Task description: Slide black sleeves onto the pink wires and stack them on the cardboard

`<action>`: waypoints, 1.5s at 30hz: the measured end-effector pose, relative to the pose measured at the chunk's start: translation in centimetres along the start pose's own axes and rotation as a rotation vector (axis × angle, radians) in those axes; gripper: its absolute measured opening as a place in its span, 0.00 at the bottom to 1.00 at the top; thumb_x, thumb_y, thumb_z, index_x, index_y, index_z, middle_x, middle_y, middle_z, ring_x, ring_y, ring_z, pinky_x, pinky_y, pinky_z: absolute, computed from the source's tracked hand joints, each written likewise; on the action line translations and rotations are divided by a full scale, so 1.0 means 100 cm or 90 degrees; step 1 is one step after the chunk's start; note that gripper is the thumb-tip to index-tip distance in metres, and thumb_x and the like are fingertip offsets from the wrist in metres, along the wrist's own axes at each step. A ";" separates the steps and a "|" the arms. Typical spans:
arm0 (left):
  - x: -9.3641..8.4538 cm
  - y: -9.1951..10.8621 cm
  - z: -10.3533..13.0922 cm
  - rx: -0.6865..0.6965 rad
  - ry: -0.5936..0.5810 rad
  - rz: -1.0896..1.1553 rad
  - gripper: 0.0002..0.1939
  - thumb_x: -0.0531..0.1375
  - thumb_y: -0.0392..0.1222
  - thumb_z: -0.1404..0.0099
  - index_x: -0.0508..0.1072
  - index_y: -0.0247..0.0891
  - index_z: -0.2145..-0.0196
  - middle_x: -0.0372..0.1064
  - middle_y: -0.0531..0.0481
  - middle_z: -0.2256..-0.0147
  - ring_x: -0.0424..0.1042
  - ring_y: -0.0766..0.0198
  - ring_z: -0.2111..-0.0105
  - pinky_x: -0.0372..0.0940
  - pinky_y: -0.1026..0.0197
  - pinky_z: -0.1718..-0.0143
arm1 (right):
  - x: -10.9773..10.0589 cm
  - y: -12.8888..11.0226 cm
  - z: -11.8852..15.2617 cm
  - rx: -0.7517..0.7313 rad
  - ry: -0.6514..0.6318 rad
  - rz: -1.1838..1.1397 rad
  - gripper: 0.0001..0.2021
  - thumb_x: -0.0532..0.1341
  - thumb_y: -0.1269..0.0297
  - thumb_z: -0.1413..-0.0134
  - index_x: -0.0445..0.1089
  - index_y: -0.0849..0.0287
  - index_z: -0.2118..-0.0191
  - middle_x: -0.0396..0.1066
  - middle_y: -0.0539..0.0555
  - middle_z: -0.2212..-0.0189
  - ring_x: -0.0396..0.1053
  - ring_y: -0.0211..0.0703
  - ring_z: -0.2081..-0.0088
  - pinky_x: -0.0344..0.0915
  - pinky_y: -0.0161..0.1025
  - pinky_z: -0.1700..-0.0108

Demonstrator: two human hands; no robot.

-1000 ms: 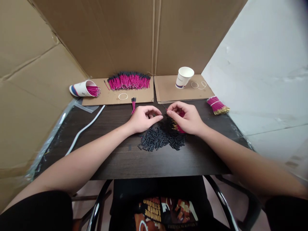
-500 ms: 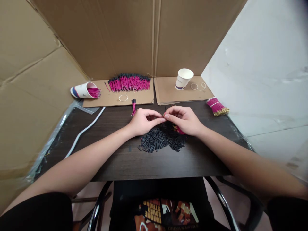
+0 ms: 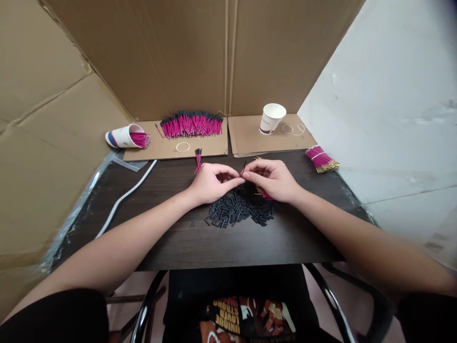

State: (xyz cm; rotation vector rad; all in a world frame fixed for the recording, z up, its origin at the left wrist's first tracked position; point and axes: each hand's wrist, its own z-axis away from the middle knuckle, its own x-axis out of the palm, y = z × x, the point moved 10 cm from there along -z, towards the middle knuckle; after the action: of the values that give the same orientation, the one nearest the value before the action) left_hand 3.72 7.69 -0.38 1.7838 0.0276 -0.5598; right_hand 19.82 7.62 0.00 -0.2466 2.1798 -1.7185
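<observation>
My left hand (image 3: pixel 213 183) and my right hand (image 3: pixel 270 179) meet at the fingertips, both pinched. Between them a thin pink wire with a black end (image 3: pixel 243 168) points upward, its lower part hidden by the fingers. Under and in front of the hands lies a pile of short black tubes (image 3: pixel 233 208). Pink wires with gold tips (image 3: pixel 262 192) show partly beneath my right hand. Just beyond my left hand is a small bunch of black-capped pink wires (image 3: pixel 198 160).
Black-capped pink wires (image 3: pixel 191 125) lie on cardboard at the back, beside a tipped cup of pink wires (image 3: pixel 124 136). An upright paper cup (image 3: pixel 272 118) and rubber bands (image 3: pixel 293 129) stand right of them. A banded wire bundle (image 3: pixel 322 159) lies far right; a white cable (image 3: pixel 124 195) left.
The black end between my fingertips stands out a little more and leans slightly right. Both hands have otherwise barely moved; the view has shifted slightly.
</observation>
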 end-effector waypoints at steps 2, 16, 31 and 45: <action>0.000 0.002 0.000 0.009 -0.001 -0.005 0.15 0.74 0.53 0.34 0.89 0.37 0.62 0.82 0.47 0.70 0.66 0.70 0.75 0.60 0.64 0.72 | 0.000 0.000 0.000 -0.004 -0.001 0.010 0.19 0.79 0.45 0.42 0.84 0.57 0.61 0.80 0.55 0.65 0.72 0.43 0.66 0.72 0.43 0.62; -0.093 -0.020 -0.012 -0.209 0.232 -0.420 0.11 0.64 0.43 0.38 0.74 0.37 0.76 0.74 0.47 0.74 0.66 0.63 0.71 0.64 0.56 0.58 | 0.000 0.012 0.004 -0.013 -0.023 0.110 0.13 0.70 0.54 0.34 0.80 0.59 0.55 0.72 0.51 0.70 0.63 0.38 0.71 0.60 0.40 0.70; -0.102 -0.033 -0.016 -0.316 0.155 -0.523 0.09 0.65 0.44 0.38 0.76 0.38 0.73 0.73 0.40 0.69 0.69 0.54 0.66 0.69 0.44 0.54 | 0.003 0.003 0.006 -0.070 -0.058 0.197 0.11 0.68 0.56 0.31 0.79 0.59 0.56 0.68 0.48 0.74 0.61 0.37 0.74 0.57 0.40 0.71; -0.101 -0.027 -0.017 -0.266 0.169 -0.561 0.10 0.64 0.47 0.38 0.76 0.38 0.72 0.76 0.38 0.65 0.70 0.53 0.65 0.68 0.46 0.56 | -0.030 -0.020 0.001 -0.172 -0.083 0.616 0.04 0.61 0.68 0.32 0.72 0.59 0.60 0.74 0.56 0.66 0.69 0.47 0.65 0.61 0.47 0.60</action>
State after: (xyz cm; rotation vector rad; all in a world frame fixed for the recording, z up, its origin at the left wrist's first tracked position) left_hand -5.43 12.76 1.33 1.3569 1.0752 -0.8487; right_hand 22.49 8.12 2.42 0.5381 1.9122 -0.8411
